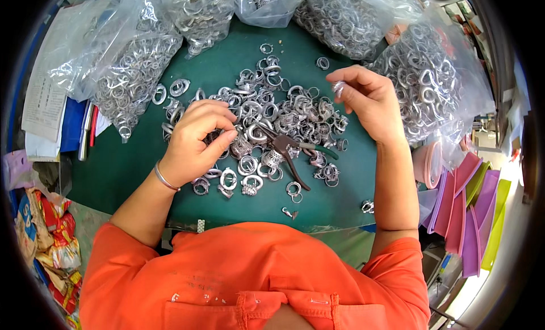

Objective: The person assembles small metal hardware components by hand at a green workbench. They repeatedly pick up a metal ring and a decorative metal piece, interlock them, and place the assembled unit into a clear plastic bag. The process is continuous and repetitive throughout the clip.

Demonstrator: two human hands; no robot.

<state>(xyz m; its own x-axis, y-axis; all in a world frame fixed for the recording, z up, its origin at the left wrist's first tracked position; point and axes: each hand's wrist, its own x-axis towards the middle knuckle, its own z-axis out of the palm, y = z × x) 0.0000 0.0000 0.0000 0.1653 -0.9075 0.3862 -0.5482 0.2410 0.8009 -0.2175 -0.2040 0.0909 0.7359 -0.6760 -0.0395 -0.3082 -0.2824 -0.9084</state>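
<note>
A heap of silver-grey metal rings, many with openwork crowns, covers the middle of the green table. At the heap's left edge is my left hand, its fingers loosely curled and its thumb apart from them. Nothing shows in its grip, and rings lie under its fingertips. Off to the right, above the table, my right hand pinches a small shiny silver ring between thumb and fingertips; the fingers partly cover it. Dark pliers with one green-sleeved handle rest on the heap between my hands.
Clear plastic bags of rings stand along the far edge, including one at the left and one at the right. A pen and papers lie far left. Coloured plastic bins are beyond the right edge.
</note>
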